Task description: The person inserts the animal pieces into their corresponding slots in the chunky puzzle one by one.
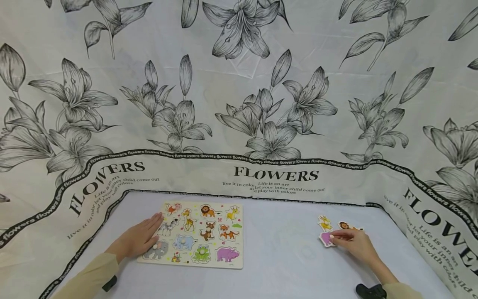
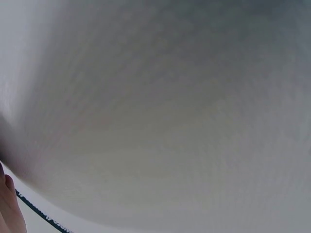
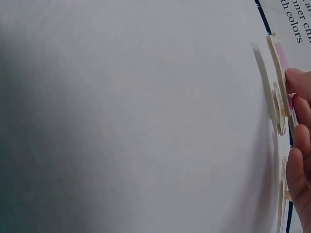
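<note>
A wooden animal puzzle board (image 1: 209, 259) lies on the table left of centre. My left hand (image 1: 138, 236) rests on its left edge with fingers straight, partly covering the zebra and elephant pictures; only a sliver of that hand shows in the left wrist view. Off to the right, my right hand (image 1: 354, 245) pinches a purple hippo puzzle piece (image 1: 325, 239) between thumb and fingers. In the right wrist view the hippo piece (image 3: 278, 73) appears edge-on, its shadow apart from it. Beside the right hand are a yellow animal piece (image 1: 325, 223) and a lion piece (image 1: 345, 225), partly hidden.
A white cloth (image 1: 276, 236) covers the table, with a black lettered border strip at its back edge. Behind it rises a flower-printed cloth backdrop (image 1: 209, 137). Dark wrist straps (image 1: 369, 290) sit near both sleeves.
</note>
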